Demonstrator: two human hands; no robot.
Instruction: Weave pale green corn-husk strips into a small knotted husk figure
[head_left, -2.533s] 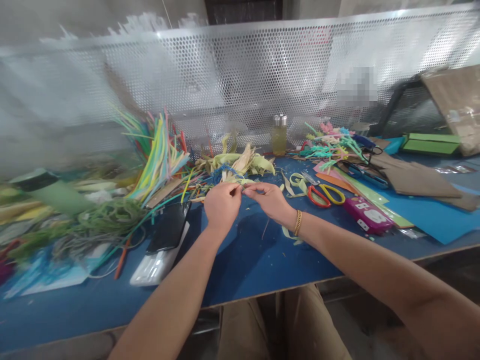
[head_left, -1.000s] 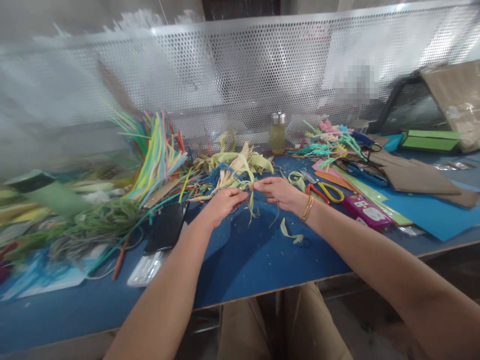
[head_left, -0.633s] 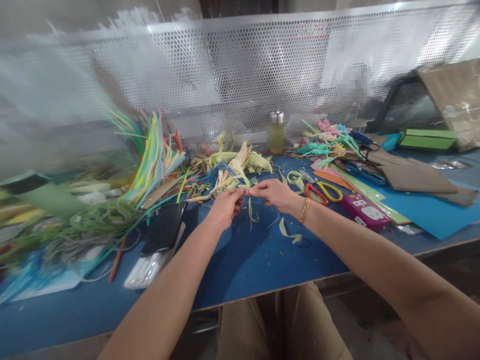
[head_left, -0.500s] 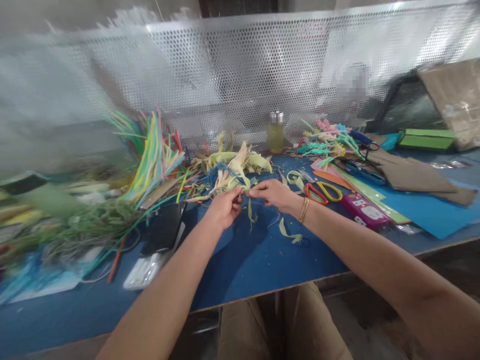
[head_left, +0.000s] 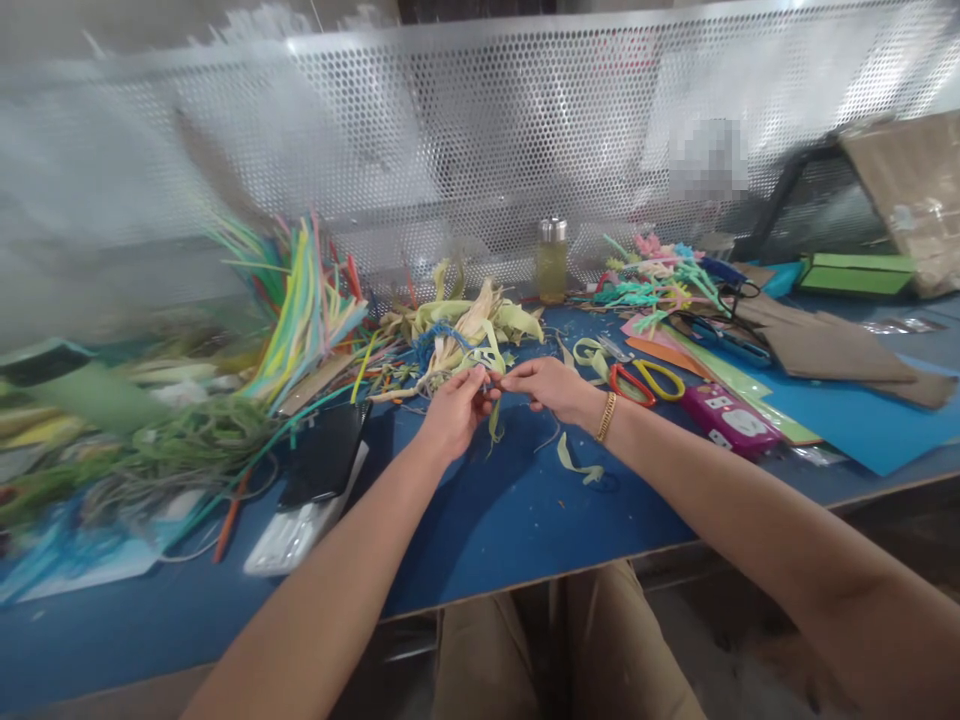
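Observation:
My left hand (head_left: 459, 408) is closed in a pinch on a pale green strip of corn husk (head_left: 487, 350), whose lower end hangs below the fingers. My right hand (head_left: 546, 385), with a gold bracelet at the wrist, pinches at the same spot, fingertips almost touching the left ones. What lies between the fingertips is too small to make out fully. Just behind the hands is a heap of husks (head_left: 517, 322) with blue string (head_left: 439, 338) in it. Scissors with red and yellow handles (head_left: 660, 382) lie right of my right hand. A loose husk strip (head_left: 576, 462) lies nearer the edge.
Colourful pipe cleaners (head_left: 300, 310) stand at the left, above tangled green cords (head_left: 202, 440). A black phone-like item (head_left: 326, 455) lies by my left forearm. At the back stands a jar of yellowish liquid (head_left: 552, 265). A purple case (head_left: 727, 420) and cardboard (head_left: 832, 350) lie right.
Both hands stay at nearly the same place. The left fingers have shifted slightly toward the right fingertips, and the husk strip has moved a little between them.

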